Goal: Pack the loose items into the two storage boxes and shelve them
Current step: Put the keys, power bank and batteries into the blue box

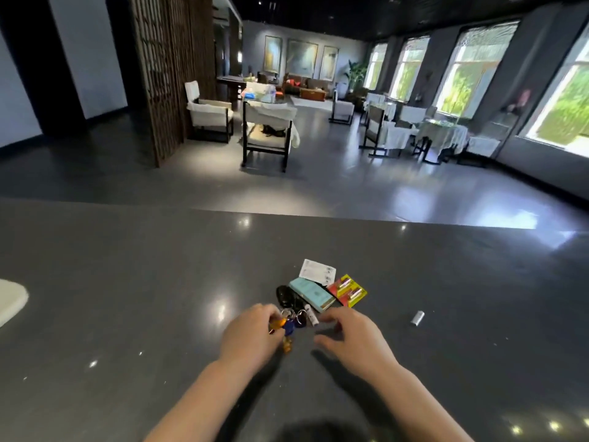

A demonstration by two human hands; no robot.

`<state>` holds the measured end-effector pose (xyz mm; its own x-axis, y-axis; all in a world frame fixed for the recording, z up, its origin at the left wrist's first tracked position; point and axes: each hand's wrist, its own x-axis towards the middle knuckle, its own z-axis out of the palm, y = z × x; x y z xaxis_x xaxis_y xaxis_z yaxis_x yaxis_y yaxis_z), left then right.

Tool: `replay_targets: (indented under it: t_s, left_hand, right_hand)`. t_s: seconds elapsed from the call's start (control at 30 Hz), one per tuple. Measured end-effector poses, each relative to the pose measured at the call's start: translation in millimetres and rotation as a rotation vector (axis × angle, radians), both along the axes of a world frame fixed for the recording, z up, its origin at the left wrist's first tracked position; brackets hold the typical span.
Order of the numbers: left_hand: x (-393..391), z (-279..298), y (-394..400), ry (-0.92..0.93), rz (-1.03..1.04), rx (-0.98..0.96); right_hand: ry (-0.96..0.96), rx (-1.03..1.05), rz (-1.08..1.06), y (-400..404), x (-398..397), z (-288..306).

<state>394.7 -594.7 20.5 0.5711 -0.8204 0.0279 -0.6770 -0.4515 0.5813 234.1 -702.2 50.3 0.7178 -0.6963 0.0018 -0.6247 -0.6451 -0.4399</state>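
Hands first: the left hand [251,334] has its fingers curled around a bunch of keys [288,323] with orange, blue and purple tags, holding it low over the dark grey countertop [127,282], though I can't tell if the bunch is lifted or touching the surface. The right hand [349,333] hovers just beside the keys with fingers loosely bent and thumb spread, gripping nothing as far as I can see. Its fingertips [325,318] are near a small white tube [311,315] lying just past the key bunch; touching or not, can't say. Rest of the loose stuff sits in a tight cluster just beyond the hands: a black glossy thing [284,295] that might be a key fob or case, a light blue flat box [312,295] lying at an angle right beside it, a white paper slip [317,272] behind the box with one edge tucked under or against it, and a red and yellow battery blister pack [348,291] to the right, touching the blue box. Off on its own, well to the right, there's a small silver cylinder [417,318] lying on the counter. At the far left edge a white rounded object [9,298] pokes into view, too cut off to identify. Beyond the counter is a big room with chairs [267,129], cloth-covered tables [443,135] and bright windows [468,65].
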Motion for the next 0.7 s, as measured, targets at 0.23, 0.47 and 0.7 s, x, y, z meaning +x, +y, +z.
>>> replay_targets:
  t_s: [0.23, 0.47, 0.7]
  left_hand:
    - [10, -40, -64, -0.031, 0.015, 0.021]
    - [13, -56, -69, -0.101, -0.011, -0.027]
    - [18, -52, -51, -0.091, 0.072, -0.056]
  right_hand:
    - [-0.015, 0.031, -0.027, -57, -10, -23]
    - [0.112, 0.064, 0.111, -76, 26, -52]
    - [0.300, 0.002, 0.283, -94, 60, -59]
